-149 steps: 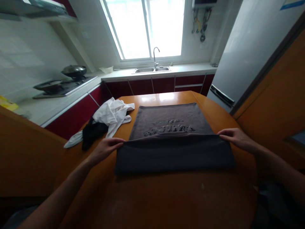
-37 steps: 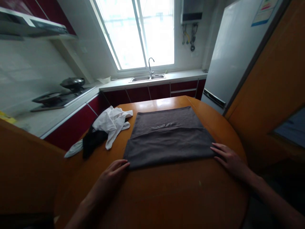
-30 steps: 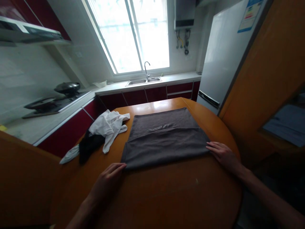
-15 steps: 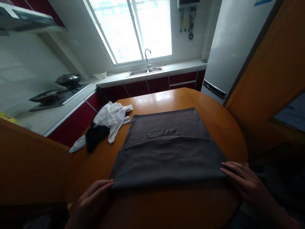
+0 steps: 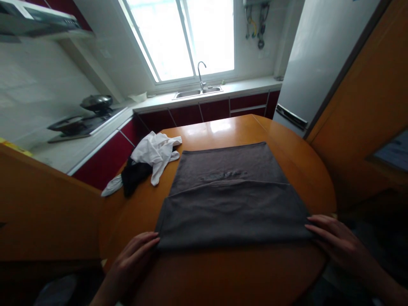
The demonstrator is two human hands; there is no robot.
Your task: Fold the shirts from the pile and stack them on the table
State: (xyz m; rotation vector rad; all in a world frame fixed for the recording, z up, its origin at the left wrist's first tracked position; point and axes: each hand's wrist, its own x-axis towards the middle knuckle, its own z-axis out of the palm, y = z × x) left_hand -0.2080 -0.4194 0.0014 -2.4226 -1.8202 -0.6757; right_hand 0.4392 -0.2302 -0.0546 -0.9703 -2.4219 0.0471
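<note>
A dark grey garment (image 5: 234,214), folded into a flat rectangle, lies on the wooden table. Its nearer part is folded over, and the fold's loose edge crosses the middle. A line of small raised lettering or decoration shows on the farther part; I cannot read it. My left hand (image 5: 134,255) holds the near left corner, with the fingertips closed on the cloth and the thumb hidden. At the near right corner, my right hand (image 5: 338,238) grips the other end of the same edge, its thumb also out of sight. The near edge is drawn fairly straight between both hands.
Crumpled white clothing (image 5: 156,153) and a black cloth (image 5: 135,176) lie on the table (image 5: 204,272) at the left. Beyond are a sink (image 5: 188,93), a stove with pans (image 5: 97,103) and a tall fridge (image 5: 321,63).
The whole view has shifted slightly, so everything appears a little farther right and higher. Both hands stay at the garment's near corners, and its fold looks the same.
</note>
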